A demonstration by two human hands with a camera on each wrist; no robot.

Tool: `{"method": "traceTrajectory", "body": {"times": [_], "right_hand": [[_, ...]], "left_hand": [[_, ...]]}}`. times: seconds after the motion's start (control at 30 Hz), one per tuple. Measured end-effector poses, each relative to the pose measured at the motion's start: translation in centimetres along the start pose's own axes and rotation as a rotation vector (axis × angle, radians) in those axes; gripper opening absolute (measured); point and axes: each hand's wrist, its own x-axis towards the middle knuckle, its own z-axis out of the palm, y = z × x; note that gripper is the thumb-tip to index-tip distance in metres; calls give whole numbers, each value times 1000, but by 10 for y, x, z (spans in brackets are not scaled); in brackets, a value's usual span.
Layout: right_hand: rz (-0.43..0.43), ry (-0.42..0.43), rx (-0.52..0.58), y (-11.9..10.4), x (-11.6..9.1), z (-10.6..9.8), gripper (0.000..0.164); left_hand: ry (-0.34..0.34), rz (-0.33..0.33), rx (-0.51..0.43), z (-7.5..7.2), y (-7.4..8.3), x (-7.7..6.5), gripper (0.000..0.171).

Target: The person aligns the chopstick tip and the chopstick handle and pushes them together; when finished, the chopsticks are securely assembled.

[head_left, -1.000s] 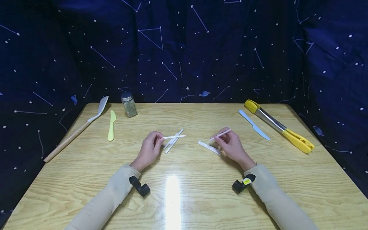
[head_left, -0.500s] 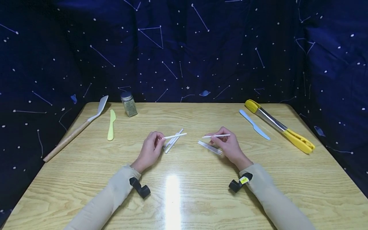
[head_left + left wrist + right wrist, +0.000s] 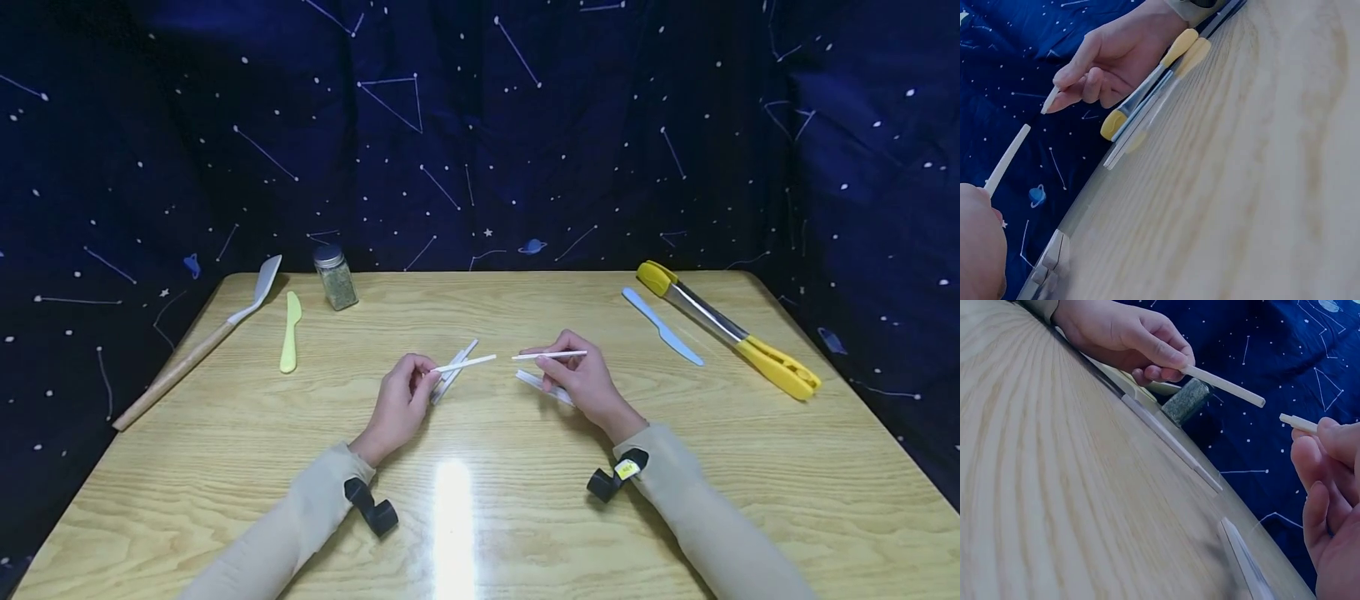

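Observation:
My left hand [image 3: 400,404] pinches one end of a thin white stick [image 3: 472,362] above the table, its free end aimed right. My right hand [image 3: 583,382] pinches another white stick [image 3: 525,357], held nearly level and pointing left. A small gap separates the two facing ends. In the right wrist view, the right hand's stick [image 3: 1300,423] has a narrower tip, and the left hand's stick [image 3: 1229,387] ends bluntly. Several more white sticks [image 3: 444,390] lie crossed beside the left hand. Another small group of sticks [image 3: 531,381] lies side by side under the right hand, partly hidden.
On the left of the wooden table [image 3: 525,517] lie a spatula [image 3: 202,346], a light green knife [image 3: 290,333] and a jar of dried herbs [image 3: 337,279]. At right are a blue knife [image 3: 663,327] and yellow tongs [image 3: 727,329]. A starry curtain [image 3: 480,133] hangs behind.
My right hand has moved left, and its stick has turned from slanted to nearly level. The left hand has shifted slightly right with its stick, so the two stick ends are closer together.

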Motion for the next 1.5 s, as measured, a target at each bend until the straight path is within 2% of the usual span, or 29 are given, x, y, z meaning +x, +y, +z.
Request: {"method": "traceTrajectory", "body": {"times": [0.1, 0.3, 0.73, 1.07, 1.17, 1.2, 1.3, 1.4, 1.43, 1.5], "right_hand": [[-22, 3, 11, 2, 3, 3, 11], [-35, -29, 30, 4, 6, 6, 13], [13, -51, 28, 5, 5, 11, 10], [28, -60, 53, 5, 4, 12, 15], [41, -71, 69, 5, 5, 11, 16], [46, -74, 75, 5, 5, 11, 16], [45, -86, 51, 5, 5, 10, 14], [23, -108, -1, 4, 5, 7, 9], [12, -116, -26, 4, 5, 6, 9], [-7, -133, -65, 3, 6, 4, 11]], "left_hand": [[7, 2, -13, 0, 0, 0, 12], [1, -8, -29, 1, 2, 1, 6], [-4, 9, 7, 2, 2, 0, 3], [-35, -52, -76, 2, 2, -1, 5], [-47, -72, -72, 1, 7, -1, 7], [-48, -67, -69, 0, 12, -1, 7], [-53, -23, -32, 0, 10, -1, 8], [-49, 38, 3, 0, 3, -2, 6], [-50, 49, 15, 2, -2, -2, 7], [-53, 54, 24, 1, -1, -2, 8]]}}
